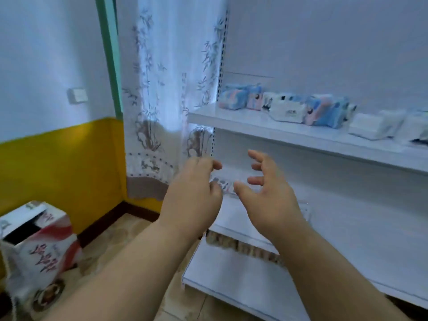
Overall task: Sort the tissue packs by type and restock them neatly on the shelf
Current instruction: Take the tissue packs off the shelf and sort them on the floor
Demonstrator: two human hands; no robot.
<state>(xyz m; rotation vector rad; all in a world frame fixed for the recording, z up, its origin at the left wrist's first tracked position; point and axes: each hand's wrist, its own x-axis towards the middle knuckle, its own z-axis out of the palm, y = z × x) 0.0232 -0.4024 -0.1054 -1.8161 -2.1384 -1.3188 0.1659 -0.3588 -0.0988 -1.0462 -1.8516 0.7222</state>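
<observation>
Pastel blue-and-pink tissue packs [240, 96] sit beside white ones [286, 110] on a white shelf [278, 130]. A white curtain [171, 89] carries grey bamboo print (brownish hem). The wall [58, 163] is yellow below, white above.

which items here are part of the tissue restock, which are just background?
Job:
- tissue packs in a row on the upper shelf
- pack on the middle shelf, between the left hand and right hand

Background:
- carton on the floor
- curtain
- wall switch
</observation>
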